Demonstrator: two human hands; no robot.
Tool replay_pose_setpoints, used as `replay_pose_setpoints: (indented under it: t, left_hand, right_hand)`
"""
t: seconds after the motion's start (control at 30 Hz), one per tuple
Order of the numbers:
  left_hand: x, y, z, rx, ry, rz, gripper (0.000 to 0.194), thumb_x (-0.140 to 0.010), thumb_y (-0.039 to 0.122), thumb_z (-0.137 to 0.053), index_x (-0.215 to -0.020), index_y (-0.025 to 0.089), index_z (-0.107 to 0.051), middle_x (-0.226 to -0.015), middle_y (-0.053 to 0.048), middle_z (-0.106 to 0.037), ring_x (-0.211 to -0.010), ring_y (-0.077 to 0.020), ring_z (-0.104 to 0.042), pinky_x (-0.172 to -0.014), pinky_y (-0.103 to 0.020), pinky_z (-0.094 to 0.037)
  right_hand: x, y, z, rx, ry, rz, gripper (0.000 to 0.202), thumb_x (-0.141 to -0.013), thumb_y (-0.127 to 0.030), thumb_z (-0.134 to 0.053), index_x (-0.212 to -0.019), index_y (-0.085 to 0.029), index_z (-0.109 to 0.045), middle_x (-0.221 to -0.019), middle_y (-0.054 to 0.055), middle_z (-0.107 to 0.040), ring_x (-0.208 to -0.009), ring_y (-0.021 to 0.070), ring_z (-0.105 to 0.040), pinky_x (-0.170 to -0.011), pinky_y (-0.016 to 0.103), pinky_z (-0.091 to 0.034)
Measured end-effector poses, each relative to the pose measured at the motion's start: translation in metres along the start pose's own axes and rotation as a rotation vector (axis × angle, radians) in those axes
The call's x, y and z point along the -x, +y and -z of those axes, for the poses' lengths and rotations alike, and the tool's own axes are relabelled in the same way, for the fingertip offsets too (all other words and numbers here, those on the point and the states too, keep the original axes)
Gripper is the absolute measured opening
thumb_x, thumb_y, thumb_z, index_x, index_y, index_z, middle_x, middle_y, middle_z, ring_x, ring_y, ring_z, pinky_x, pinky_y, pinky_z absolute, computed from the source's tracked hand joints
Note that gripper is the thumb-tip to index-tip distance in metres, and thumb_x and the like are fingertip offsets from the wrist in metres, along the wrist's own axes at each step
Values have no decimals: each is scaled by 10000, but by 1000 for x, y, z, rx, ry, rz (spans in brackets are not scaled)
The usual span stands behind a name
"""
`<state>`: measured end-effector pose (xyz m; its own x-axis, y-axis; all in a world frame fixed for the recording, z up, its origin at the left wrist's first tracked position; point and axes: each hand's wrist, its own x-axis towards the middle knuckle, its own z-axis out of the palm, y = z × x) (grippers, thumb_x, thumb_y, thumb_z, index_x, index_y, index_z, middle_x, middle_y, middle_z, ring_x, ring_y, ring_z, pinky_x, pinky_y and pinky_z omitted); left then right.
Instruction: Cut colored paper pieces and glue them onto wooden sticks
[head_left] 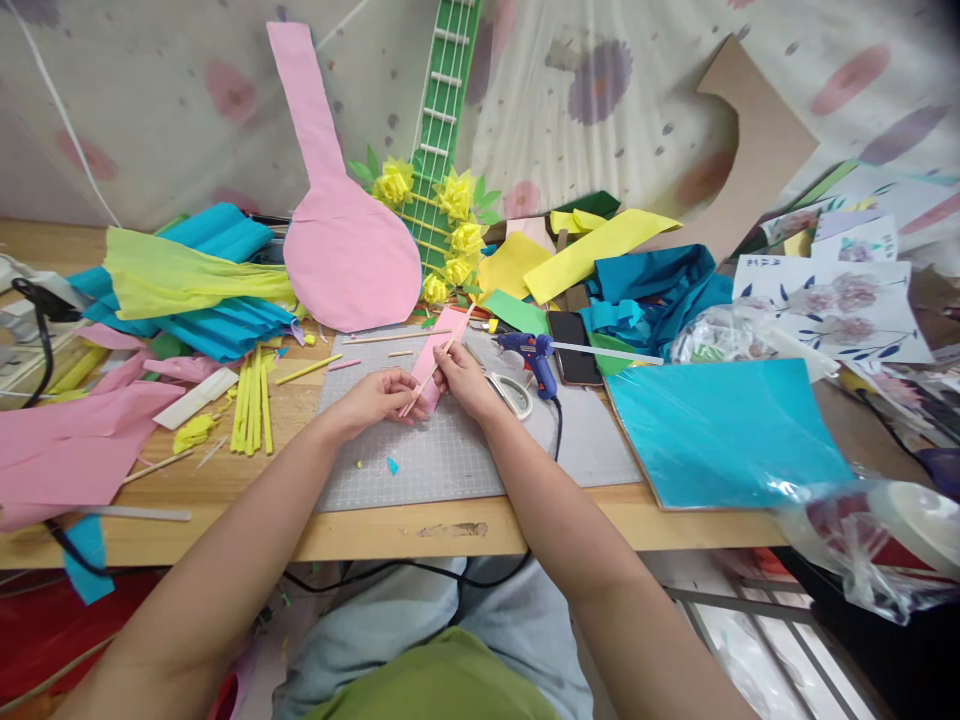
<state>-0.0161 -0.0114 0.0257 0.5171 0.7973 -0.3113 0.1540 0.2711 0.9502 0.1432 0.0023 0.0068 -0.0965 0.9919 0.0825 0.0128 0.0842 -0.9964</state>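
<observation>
Over the grey cutting mat (450, 465), my right hand (463, 380) pinches a thin wooden stick (429, 377), which slants across a pink paper strip (444, 338). The fingers of my left hand (381, 396) are closed around the lower end of the stick, beside the strip's left edge. Part of that grip is hidden behind the fingers. Close to my right hand lie scissors (512, 393) and a blue hot glue gun (530, 352) with a glue stick in its back. Short rods, one a pink rod (345, 364), lie beyond my left hand.
A pink guitar-shaped cutout (352, 255) and a green guitar neck (441, 130) with yellow paper flowers (466, 240) lean at the back. Left are crepe paper (195, 275) and yellow rods (252, 405). Right are a phone (574, 345) and blue sheet (727, 430). The glue gun cord (559, 430) crosses the mat.
</observation>
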Motion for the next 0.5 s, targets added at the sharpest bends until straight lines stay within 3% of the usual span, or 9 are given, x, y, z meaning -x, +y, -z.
replay_pose_setpoints:
  t: [0.23,0.5]
  left_hand:
    - [-2,-1,-3,-19,80,-11,354,-626,385,-673,-851,140,-550,-725,-60,-673,-653,-178,-647,-627,-333,-498]
    - [-2,0,-2,-29,64,3,357,-640,416,-665,-829,137,-545,-746,-74,-674,-692,-196,-655,-613,-311,-486]
  right_hand:
    - [-1,3,-1,24,37,-7,259,-789,-455,-447,-720,-214,-385,-485,-94,-451,-401,50,-424,-409,164,-335]
    - [-2,5,-2,52,43,-2,270,-787,-464,-449,-715,-210,-393,-476,-90,-471,-380,49,-438,-401,168,-346]
